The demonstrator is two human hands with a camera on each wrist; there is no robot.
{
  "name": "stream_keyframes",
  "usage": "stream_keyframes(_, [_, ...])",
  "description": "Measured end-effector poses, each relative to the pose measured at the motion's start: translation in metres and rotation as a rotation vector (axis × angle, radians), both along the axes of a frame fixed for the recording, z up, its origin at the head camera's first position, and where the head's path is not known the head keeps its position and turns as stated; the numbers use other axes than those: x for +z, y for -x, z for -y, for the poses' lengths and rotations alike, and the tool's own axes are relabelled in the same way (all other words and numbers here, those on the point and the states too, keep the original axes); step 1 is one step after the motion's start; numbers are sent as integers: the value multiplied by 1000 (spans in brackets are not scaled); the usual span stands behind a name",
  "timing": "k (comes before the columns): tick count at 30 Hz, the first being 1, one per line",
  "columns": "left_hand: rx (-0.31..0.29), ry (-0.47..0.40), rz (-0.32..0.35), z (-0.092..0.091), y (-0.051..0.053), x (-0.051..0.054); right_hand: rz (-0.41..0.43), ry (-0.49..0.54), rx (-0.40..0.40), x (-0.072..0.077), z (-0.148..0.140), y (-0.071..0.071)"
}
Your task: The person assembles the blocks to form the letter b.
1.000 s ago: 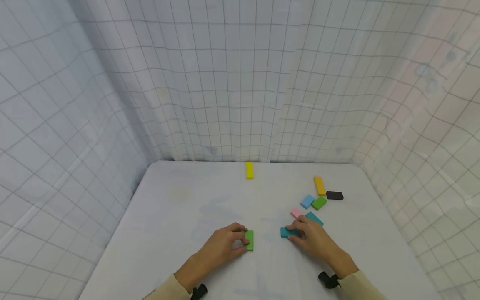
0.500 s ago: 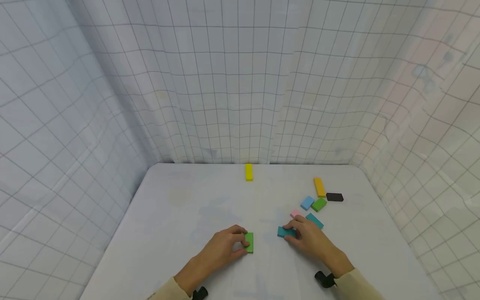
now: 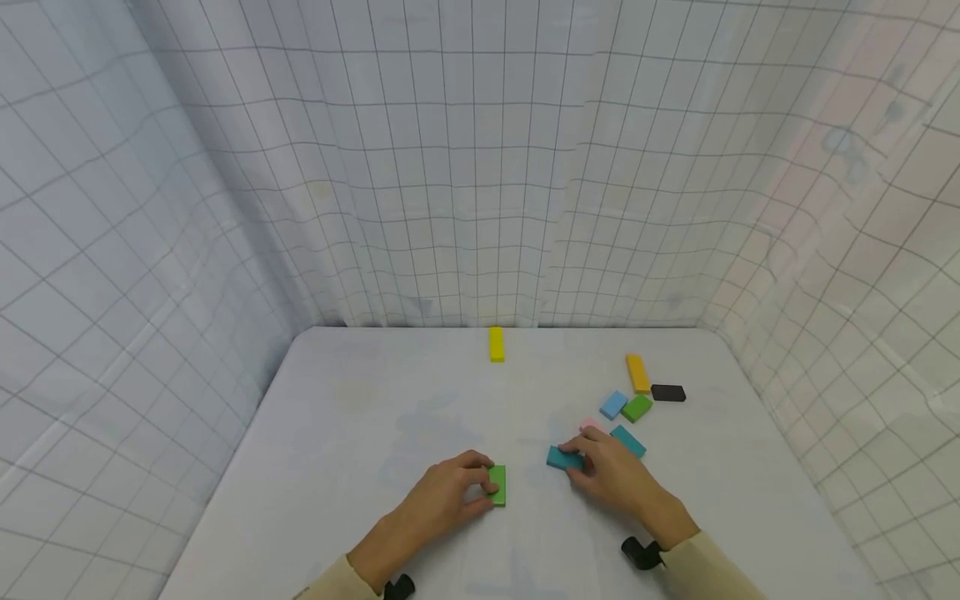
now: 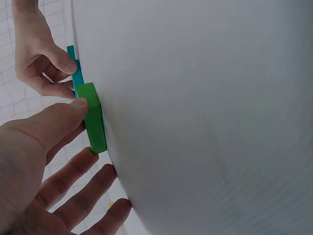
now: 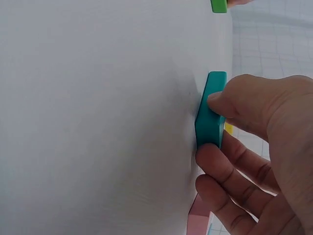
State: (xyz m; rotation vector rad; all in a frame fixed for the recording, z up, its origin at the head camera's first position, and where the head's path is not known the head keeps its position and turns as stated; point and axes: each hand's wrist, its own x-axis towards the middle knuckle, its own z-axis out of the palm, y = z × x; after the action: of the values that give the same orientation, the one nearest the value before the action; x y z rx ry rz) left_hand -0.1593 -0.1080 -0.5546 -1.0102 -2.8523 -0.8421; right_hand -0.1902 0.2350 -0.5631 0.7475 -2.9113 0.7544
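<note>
Near the middle of the table, my left hand (image 3: 448, 493) holds a green block (image 3: 498, 486) between thumb and fingers, the block lying flat with its long side pointing away from me. To the right, my right hand (image 3: 618, 475) pinches a teal block (image 3: 564, 458) by its sides, low at the table surface. A gap separates the two held blocks. In the left wrist view the thumb presses the near end of the green block (image 4: 95, 120). The right wrist view shows thumb and fingers around the teal block (image 5: 211, 110).
Beyond my right hand lie a pink block (image 3: 590, 425), partly hidden, and a second teal block (image 3: 628, 442). Farther back are a light blue block (image 3: 613, 405), another green block (image 3: 637, 408), an orange block (image 3: 637, 373) and a black block (image 3: 668, 392). A yellow block (image 3: 497, 344) lies at the far edge.
My right hand has slid left with the teal block, closer to the green one, and the block has turned slightly. The left hand and green block stay nearly in place.
</note>
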Motion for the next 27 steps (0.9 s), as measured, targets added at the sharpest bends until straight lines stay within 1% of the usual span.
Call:
stream_keyframes(3, [-3, -1, -1, 0, 0, 0, 25, -26, -13, 1, 1, 1])
stream_keyframes(7, [0, 3, 1, -1, -1, 1, 47, -26, -13, 2, 3, 3])
stream_keyframes(13, [10, 10, 1, -2, -3, 4, 70, 11, 3, 1, 5, 6])
stream_keyframes(17, [12, 16, -1, -1, -3, 3, 93, 40, 19, -1, 6, 8])
stream_keyframes(22, [14, 18, -10, -1, -2, 1, 97, 46, 24, -1, 9, 11])
stream_keyframes(27, [6, 13, -5, -1, 1, -2, 84, 39, 65, -2, 12, 14])
